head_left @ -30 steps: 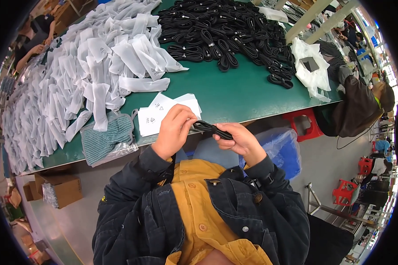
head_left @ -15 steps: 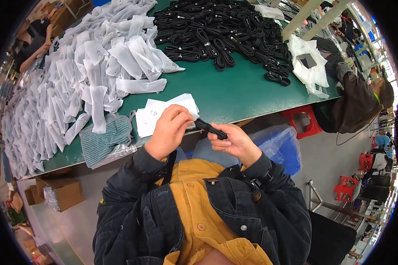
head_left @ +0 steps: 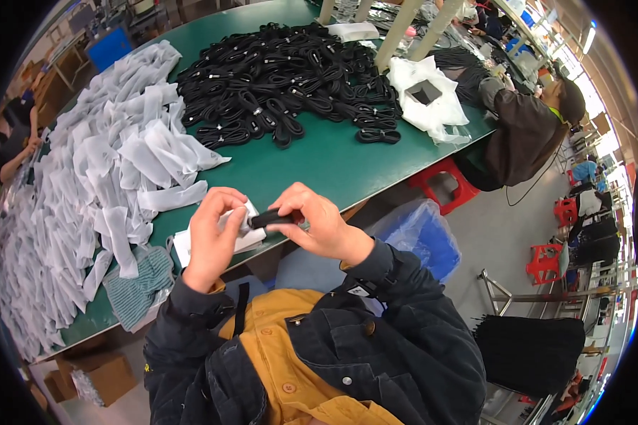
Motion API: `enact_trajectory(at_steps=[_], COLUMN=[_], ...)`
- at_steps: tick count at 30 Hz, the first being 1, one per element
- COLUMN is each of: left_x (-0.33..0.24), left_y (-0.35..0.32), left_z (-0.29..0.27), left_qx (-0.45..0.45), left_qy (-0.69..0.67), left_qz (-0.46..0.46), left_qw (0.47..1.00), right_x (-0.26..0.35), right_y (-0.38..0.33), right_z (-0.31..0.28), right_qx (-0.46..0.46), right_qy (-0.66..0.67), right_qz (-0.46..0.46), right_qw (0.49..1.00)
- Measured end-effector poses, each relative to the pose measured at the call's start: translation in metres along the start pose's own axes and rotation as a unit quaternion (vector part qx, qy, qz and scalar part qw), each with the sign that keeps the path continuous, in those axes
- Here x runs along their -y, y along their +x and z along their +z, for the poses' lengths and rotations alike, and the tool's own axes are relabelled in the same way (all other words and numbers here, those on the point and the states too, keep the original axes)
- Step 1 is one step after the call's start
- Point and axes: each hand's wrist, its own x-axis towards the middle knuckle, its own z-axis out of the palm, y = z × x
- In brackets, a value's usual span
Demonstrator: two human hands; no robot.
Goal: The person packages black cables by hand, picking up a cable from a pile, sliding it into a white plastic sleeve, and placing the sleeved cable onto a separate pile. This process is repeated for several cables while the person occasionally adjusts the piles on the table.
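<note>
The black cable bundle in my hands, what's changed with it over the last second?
The black cable bundle went from slanting to nearly level between both hands, now in front of the white slips at the table edge. The left hand pinches one end, the right hand grips the other, as before. The white sleeves and the black cable pile stayed put.

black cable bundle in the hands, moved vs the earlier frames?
Yes. The black cable bundle has swung from tilted to nearly level and now sits closer to the table edge, over the white sheets.
</note>
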Motion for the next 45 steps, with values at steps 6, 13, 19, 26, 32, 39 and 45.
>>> enact_trajectory(at_steps=[6, 13, 19, 26, 32, 39, 45], left_x=[-0.001, -0.008, -0.002, 0.027, 0.060, 0.085, 0.104], left_y=[0.015, 0.037, 0.065, -0.060, -0.175, -0.192, -0.199], left_z=[0.002, -0.042, -0.112, -0.124, -0.133, -0.137, -0.140], left_qx=[0.009, -0.013, -0.275, -0.240, -0.218, -0.229, -0.235], left_qy=[-0.043, -0.288, -0.078, 0.446, 0.503, 0.481, 0.368], left_qz=[0.025, -0.033, 0.032, 0.076, -0.050, -0.062, -0.102], left_qw=[0.999, 0.957, 0.958, 0.859, 0.835, 0.844, 0.894], right_x=[-0.009, 0.001, -0.150, -0.241, -0.235, -0.221, -0.221], right_y=[0.019, 0.051, 0.032, -0.006, 0.009, 0.025, 0.034], right_z=[-0.005, -0.015, -0.164, -0.202, -0.184, -0.134, -0.094], right_qx=[0.017, -0.007, -0.174, -0.089, -0.075, -0.064, -0.079], right_qy=[-0.011, -0.030, -0.492, -0.598, -0.612, -0.589, -0.583], right_qz=[-0.004, -0.021, 0.138, 0.213, 0.204, 0.266, 0.309], right_qw=[1.000, 0.999, 0.841, 0.768, 0.760, 0.760, 0.748])
